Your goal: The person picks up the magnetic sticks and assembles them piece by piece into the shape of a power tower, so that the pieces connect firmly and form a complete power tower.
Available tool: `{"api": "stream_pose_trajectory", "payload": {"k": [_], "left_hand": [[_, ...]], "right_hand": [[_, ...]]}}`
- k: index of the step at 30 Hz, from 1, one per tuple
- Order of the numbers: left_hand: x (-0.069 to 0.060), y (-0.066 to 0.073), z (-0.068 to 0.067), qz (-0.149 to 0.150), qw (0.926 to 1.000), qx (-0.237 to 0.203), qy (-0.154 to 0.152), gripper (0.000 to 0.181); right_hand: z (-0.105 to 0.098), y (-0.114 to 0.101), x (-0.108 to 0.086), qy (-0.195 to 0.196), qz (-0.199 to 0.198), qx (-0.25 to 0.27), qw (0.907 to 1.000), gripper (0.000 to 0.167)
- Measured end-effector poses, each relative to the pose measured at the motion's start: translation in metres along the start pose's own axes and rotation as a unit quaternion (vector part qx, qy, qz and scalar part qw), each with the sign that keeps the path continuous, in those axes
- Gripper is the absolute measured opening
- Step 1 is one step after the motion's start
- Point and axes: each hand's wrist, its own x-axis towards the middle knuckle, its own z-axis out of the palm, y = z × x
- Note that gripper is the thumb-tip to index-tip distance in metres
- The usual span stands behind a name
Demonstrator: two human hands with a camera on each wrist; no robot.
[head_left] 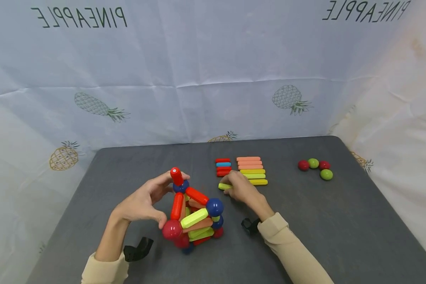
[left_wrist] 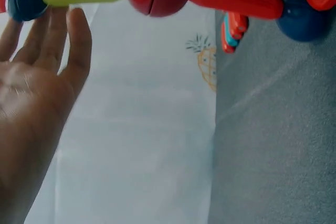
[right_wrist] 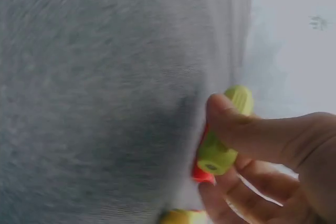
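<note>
Head view is showing the left hand (head_left: 142,201) gripping the model (head_left: 194,218), a build of coloured sticks and balls, left of the right hand (head_left: 242,187) and above the near part of the table (head_left: 340,236) (whether its underside is touching down, I cannot tell). The left thumb is pressing at a red ball (head_left: 172,229) while the fingers are bending round behind the blue ball (head_left: 181,186), from which a red stick (head_left: 176,175) is pointing up. Right-hand thumb and fingers are pinching a green stick (head_left: 225,186), with something red showing just behind it in the right wrist view. Near that hand, orange sticks (head_left: 249,163) and yellow sticks (head_left: 258,182) are lying in one column, and beside them short red sticks (head_left: 223,169) are lying with a blue stick (head_left: 223,164). Loose balls (head_left: 326,174), red and green, are sitting together farther right. Pineapple-printed cloth (head_left: 198,59) is hanging behind the table.
</note>
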Motion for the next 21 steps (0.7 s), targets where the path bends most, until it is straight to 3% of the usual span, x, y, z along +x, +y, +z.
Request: {"api": "stream_pose_trajectory", "payload": {"k": [4, 6, 8, 11, 14, 16, 18, 21], "left_hand": [[-0.002, 0.003, 0.007, -0.019, 0.9981, 0.025, 0.053, 0.074], [-0.002, 0.005, 0.012, -0.024, 0.9954, 0.04, 0.084, 0.071], [-0.003, 0.007, 0.019, -0.021, 0.9907, 0.064, 0.118, 0.07], [-0.003, 0.011, 0.032, -0.021, 0.9764, 0.115, 0.181, 0.071], [0.0, 0.014, 0.047, -0.025, 0.9525, 0.173, 0.249, 0.069], [0.002, 0.016, 0.056, -0.027, 0.9369, 0.203, 0.283, 0.064], [0.004, 0.017, 0.062, -0.022, 0.9256, 0.225, 0.304, 0.059], [0.005, 0.017, 0.068, -0.016, 0.9194, 0.239, 0.312, 0.054]], "right_hand": [[-0.017, -0.012, -0.01, 0.062, -0.042, 0.078, 0.9941, 0.023], [-0.03, -0.023, -0.018, 0.108, -0.068, 0.129, 0.9833, 0.027], [-0.044, -0.035, -0.025, 0.153, -0.095, 0.19, 0.9653, 0.031], [-0.061, -0.054, -0.035, 0.199, -0.133, 0.272, 0.9321, 0.036], [-0.071, -0.069, -0.044, 0.211, -0.166, 0.318, 0.9094, 0.037], [-0.073, -0.075, -0.047, 0.21, -0.177, 0.322, 0.9062, 0.037], [-0.073, -0.079, -0.046, 0.204, -0.181, 0.315, 0.909, 0.037], [-0.071, -0.081, -0.042, 0.195, -0.183, 0.299, 0.916, 0.038]]}}
